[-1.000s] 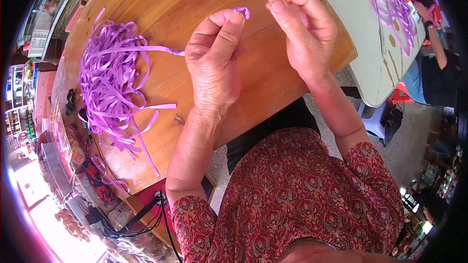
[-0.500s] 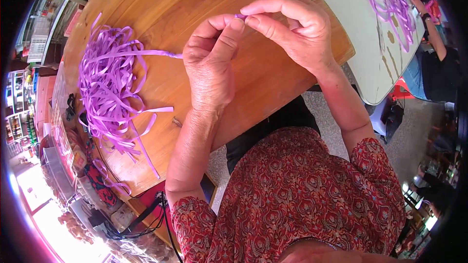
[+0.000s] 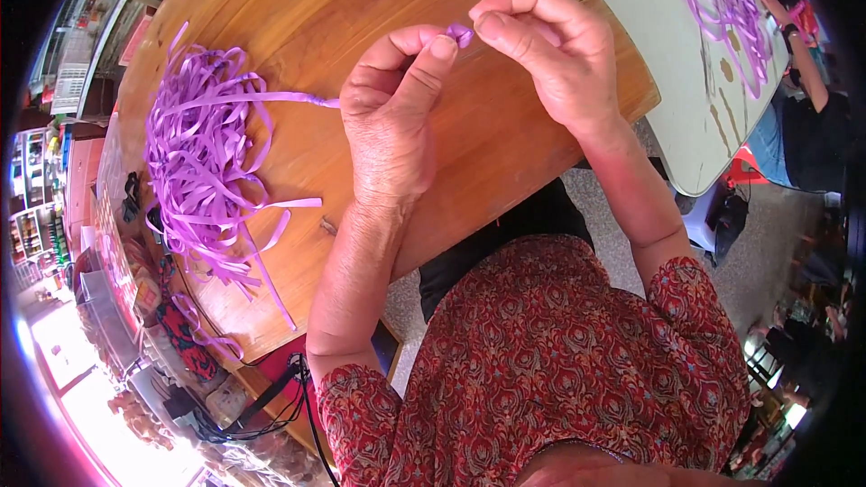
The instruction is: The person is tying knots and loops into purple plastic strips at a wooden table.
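My left hand (image 3: pixel 392 113) and my right hand (image 3: pixel 546 45) meet above a round wooden table (image 3: pixel 298 0). Between their fingertips they pinch a small folded piece of purple ribbon (image 3: pixel 460 33). A strand of the same ribbon (image 3: pixel 289 99) runs from under my left hand to a loose heap of purple ribbon (image 3: pixel 203 162) lying on the table's left side. My left thumb and forefinger press the piece from the left, my right fingertips from the right.
A pale grey table (image 3: pixel 667 45) stands at the right with more purple ribbon (image 3: pixel 726 9) on it, and another person's arm (image 3: pixel 803 63) reaches toward it. Shelves and cluttered goods (image 3: pixel 99 243) line the left edge. Black cables (image 3: pixel 262 397) hang below the wooden table.
My hands came together from apart and now pinch the ribbon piece between them. The strand to the heap has stayed taut.
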{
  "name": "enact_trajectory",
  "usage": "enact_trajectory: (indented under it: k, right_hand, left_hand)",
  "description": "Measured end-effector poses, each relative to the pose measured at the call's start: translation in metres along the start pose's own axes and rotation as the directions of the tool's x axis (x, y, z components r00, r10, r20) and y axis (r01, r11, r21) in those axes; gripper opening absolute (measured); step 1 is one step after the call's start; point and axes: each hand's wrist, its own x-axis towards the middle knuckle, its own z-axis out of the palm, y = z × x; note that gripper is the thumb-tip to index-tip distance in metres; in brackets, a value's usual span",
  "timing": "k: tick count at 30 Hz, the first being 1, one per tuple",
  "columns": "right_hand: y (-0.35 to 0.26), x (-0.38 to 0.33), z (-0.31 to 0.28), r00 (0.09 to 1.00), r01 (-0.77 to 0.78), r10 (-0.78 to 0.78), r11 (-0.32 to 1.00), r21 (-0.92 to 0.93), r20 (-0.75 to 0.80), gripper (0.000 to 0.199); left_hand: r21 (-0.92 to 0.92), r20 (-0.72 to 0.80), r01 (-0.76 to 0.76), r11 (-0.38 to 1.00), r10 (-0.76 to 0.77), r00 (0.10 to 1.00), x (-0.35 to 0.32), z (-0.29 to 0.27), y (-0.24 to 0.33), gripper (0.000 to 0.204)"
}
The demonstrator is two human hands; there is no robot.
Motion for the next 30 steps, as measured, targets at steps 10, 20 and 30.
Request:
enact_trajectory:
  k: [10, 20, 30]
  right_hand:
    - [-0.013, 0.007, -0.006, 0.852, 0.498, -0.505, 0.707, -0.502, 0.135, 0.018]
    - [-0.016, 0.009, -0.008, 0.768, 0.592, -0.586, 0.492, -0.638, 0.261, 0.022]
    - [-0.017, 0.01, -0.006, 0.751, 0.61, -0.588, 0.444, -0.657, 0.3, 0.023]
  left_hand:
    - [0.027, -0.004, 0.002, 1.0, -0.002, 1.0, 0.001, -0.001, 0.0, 0.007]
    - [0.085, -0.009, -0.042, 0.996, 0.043, 0.999, 0.0, 0.002, 0.001, 0.007]
    - [0.134, 0.017, -0.065, 0.989, 0.063, 0.998, -0.001, 0.003, 0.002, 0.006]
